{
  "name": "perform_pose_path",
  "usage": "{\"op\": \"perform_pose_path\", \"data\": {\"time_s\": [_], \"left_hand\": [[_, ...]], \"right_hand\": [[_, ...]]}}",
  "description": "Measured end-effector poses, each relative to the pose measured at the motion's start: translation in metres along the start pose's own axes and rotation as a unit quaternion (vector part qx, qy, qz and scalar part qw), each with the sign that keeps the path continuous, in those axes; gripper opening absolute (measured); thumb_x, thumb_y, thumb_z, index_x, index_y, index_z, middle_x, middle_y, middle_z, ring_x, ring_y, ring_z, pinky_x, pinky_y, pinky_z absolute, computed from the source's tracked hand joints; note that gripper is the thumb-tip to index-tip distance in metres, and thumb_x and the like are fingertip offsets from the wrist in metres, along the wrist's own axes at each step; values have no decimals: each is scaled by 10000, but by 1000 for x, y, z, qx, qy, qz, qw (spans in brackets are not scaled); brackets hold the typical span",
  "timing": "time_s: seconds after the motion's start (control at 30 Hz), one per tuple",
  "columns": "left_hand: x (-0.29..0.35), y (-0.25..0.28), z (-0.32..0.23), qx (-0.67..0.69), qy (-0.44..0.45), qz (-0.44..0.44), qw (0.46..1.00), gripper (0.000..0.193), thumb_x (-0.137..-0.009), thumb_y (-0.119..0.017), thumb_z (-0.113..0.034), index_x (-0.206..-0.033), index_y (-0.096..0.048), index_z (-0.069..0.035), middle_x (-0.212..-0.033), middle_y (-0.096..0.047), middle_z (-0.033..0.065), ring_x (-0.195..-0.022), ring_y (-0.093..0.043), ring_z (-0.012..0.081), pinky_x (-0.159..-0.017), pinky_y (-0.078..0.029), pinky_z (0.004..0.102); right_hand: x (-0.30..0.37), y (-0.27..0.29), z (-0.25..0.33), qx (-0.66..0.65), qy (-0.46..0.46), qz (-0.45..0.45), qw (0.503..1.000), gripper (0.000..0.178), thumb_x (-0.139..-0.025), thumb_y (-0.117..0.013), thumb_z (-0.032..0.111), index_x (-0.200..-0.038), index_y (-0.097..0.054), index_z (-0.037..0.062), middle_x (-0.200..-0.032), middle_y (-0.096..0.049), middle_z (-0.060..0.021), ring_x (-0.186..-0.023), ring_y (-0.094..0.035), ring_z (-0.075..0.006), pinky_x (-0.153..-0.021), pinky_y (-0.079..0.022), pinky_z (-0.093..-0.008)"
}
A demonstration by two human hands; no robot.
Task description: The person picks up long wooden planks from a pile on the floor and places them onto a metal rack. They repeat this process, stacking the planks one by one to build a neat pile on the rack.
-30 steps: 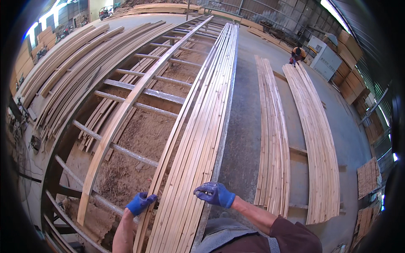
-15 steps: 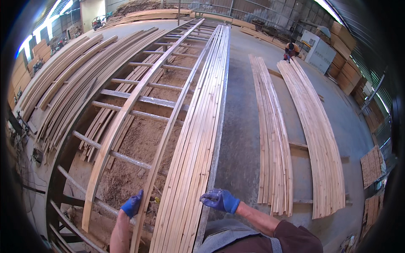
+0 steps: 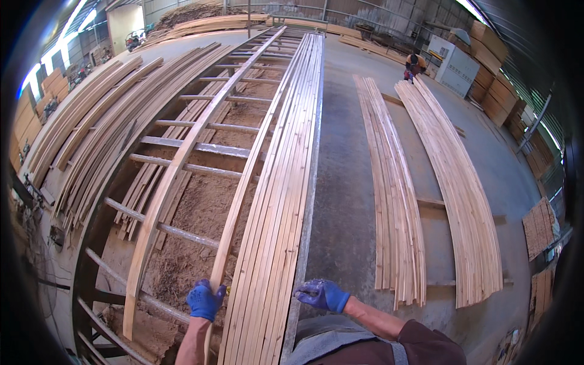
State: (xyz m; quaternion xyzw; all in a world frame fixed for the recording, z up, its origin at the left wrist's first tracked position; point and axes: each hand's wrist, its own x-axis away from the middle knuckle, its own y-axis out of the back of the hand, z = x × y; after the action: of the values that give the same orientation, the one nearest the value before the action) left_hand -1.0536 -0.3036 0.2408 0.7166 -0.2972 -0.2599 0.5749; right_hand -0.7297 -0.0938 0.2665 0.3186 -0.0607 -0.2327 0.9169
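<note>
My left hand [image 3: 205,300], in a blue work glove, is closed around the near part of a long narrow wooden strip [image 3: 235,222]. The strip lies lengthwise on the metal rollers, its far part close beside a row of similar wooden strips [image 3: 271,255] packed side by side. Part of the strip is hidden under my glove. My right hand [image 3: 322,295], also gloved in blue, is beside the metal edge rail [image 3: 302,258] at the row's right side. Its fingers are curled in, with nothing visible in them.
A wider board [image 3: 176,167] lies on the rollers to the left, over a sawdust pile [image 3: 201,204]. More strips [image 3: 121,128] are stacked at the far left. Two strip stacks [image 3: 392,201] rest on cross-pieces at the right. Another person [image 3: 415,66] bends at the far right stack.
My left hand has moved right and closed on the narrow strip, whose near part has shifted right towards the packed row. My right hand stays beside the rail.
</note>
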Motion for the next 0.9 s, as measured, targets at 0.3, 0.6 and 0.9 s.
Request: {"op": "perform_pose_path", "data": {"time_s": [0.3, 0.6, 0.9], "left_hand": [[28, -4, -29, 325, -37, -36, 944, 454, -977, -628, -266, -1243, -617, 101, -1225, -648, 317, -1111, -656, 413, -1003, -507, 430], [28, -41, -27, 320, -14, 74, 944, 535, -1010, -629, -287, -1341, -544, 124, -1326, -632, 249, -1227, -613, 297, -1070, -453, 369], [74, -4, -215, -38, -199, -197, 959, 704, -928, -677, -417, -1423, -498, 50, -1424, -526, 317, -1347, -495, 440, -1156, -367, 473]], "right_hand": [[35, 1, -26, 70, 7, -39, 997, 345, -940, -652, 385, -1058, -751, 77, -1058, -732, -171, -980, -689, -369, -856, -551, -469], [140, 29, -55, -1, -112, -40, 993, 298, -978, -580, 331, -1115, -713, 103, -1121, -716, -128, -1081, -653, -344, -912, -524, -444], [475, 27, -163, 72, -319, -223, 918, 358, -970, -584, 396, -1129, -724, 107, -1126, -704, -181, -1047, -666, -380, -898, -534, -429]]}}
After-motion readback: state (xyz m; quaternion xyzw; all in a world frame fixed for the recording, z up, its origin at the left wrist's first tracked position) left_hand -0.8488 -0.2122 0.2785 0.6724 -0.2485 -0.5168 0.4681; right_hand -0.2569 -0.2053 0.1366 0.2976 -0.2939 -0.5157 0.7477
